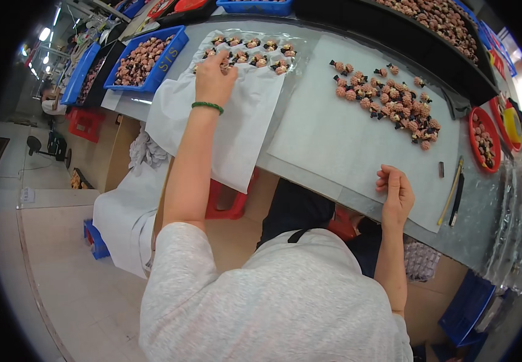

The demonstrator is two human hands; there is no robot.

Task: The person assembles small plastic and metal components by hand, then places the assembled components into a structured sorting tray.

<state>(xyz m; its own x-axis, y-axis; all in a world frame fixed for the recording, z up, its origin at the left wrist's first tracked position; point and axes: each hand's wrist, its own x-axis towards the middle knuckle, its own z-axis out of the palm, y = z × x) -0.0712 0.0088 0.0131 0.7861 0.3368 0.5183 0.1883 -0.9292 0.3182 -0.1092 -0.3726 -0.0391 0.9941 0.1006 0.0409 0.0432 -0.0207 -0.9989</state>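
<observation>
Lying clustered on white sheet (pixel 327 130): knobbly pink pieces (pixel 401 107), dark-and-cream parts.

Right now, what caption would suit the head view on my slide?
Left hand at rows of pink pieces; right hand apart from the loose pile.

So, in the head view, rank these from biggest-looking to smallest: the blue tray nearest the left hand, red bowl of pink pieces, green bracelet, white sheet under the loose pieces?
1. White sheet
2. Blue tray
3. Red bowl
4. Green bracelet
That's apparent size only.
</observation>
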